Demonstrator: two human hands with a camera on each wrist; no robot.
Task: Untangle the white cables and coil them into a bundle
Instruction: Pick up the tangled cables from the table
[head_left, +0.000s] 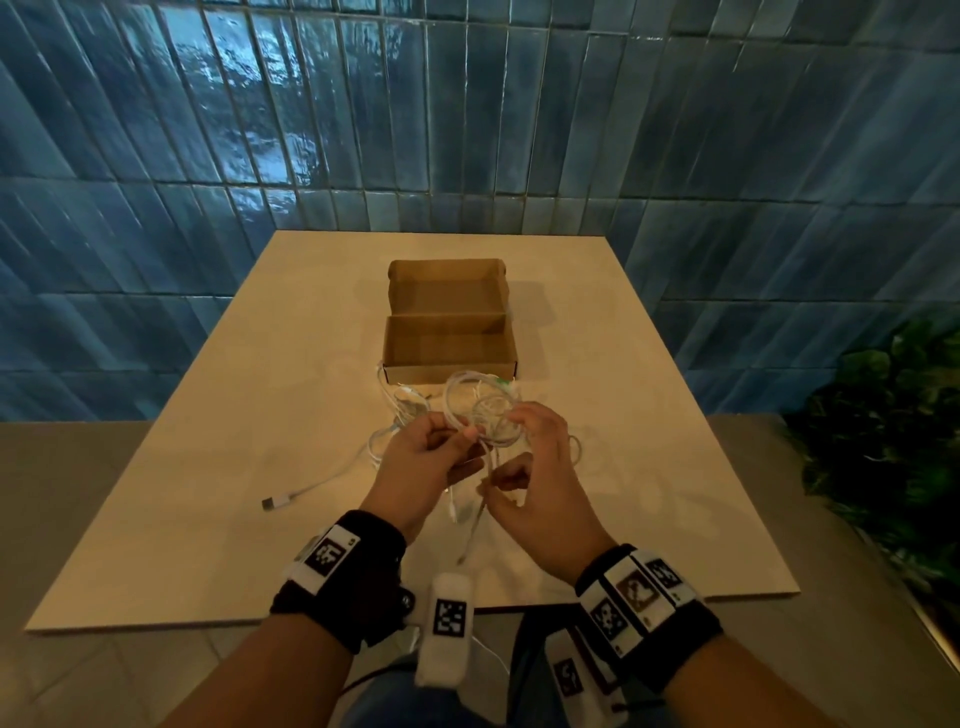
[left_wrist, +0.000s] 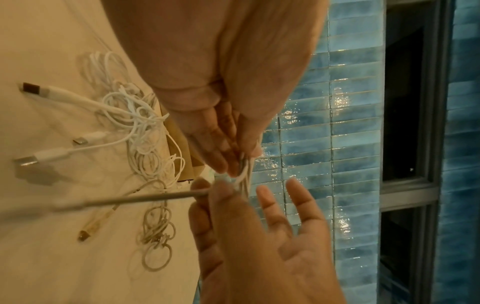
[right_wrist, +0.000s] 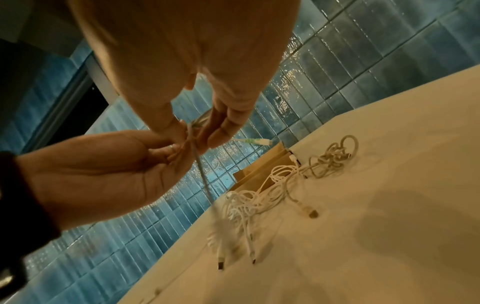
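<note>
While the thin white cable loops (head_left: 480, 410) are being gathered in the air just above the pale desk (head_left: 208, 467), the left hand (head_left: 426, 462) is pinching the stacked turns between thumb and curled fingers, and the right hand (head_left: 530, 467) is pinching a loose strand just beside that grip, its outer fingers spreading free in the left wrist view. The coil is standing roughly upright between the two hands, and its free tail (head_left: 475, 525) is hanging down and toward the person, so the long axis of the loose part is running from the coil back toward the body, nearer the right hand. I judge the coming wrap is turning on that hand carrying the tail up and around the coil. The remaining tangled white cables (right_wrist: 262, 197) are lying on the desk beyond the hands, with several plug ends (left_wrist: 31, 88) pointing outward. Behind them an open brown cardboard box (head_left: 449, 338) is sitting near the desk's middle, before a blue tiled wall (head_left: 467, 130).
</note>
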